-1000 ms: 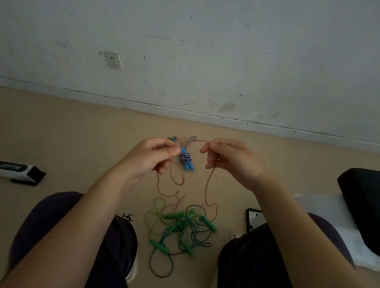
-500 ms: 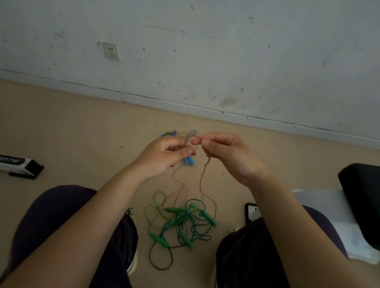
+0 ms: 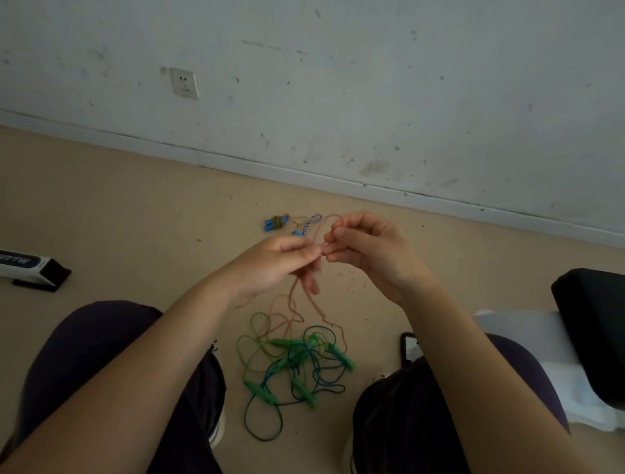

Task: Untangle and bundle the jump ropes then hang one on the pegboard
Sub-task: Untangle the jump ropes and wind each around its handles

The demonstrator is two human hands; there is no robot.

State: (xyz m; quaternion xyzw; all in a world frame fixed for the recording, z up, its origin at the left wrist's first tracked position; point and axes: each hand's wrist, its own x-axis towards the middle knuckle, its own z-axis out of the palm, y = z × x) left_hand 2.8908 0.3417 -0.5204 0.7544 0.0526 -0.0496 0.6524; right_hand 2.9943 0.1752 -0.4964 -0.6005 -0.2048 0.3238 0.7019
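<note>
My left hand (image 3: 279,262) and my right hand (image 3: 366,251) are close together above the floor, both pinching a thin orange-pink jump rope (image 3: 313,310). A short loop of it arches between my fingertips, and its two strands hang down to the floor. Below them lies a tangle of green and dark blue ropes with green handles (image 3: 293,366). Past my hands, a blue-handled rope bundle (image 3: 276,222) and a blue-and-white striped cord (image 3: 311,222) rest on the floor. No pegboard shows.
I sit with my knees apart, a dark trouser leg on each side of the tangle. A white and black box (image 3: 19,265) lies at left. A phone (image 3: 408,350), white sheet (image 3: 514,335) and black cushion (image 3: 601,321) are at right. A wall with a socket (image 3: 184,83) stands ahead.
My hands have drawn together, shortening the orange rope loop between them, and my left hand has moved right. The view has tilted up slightly.
</note>
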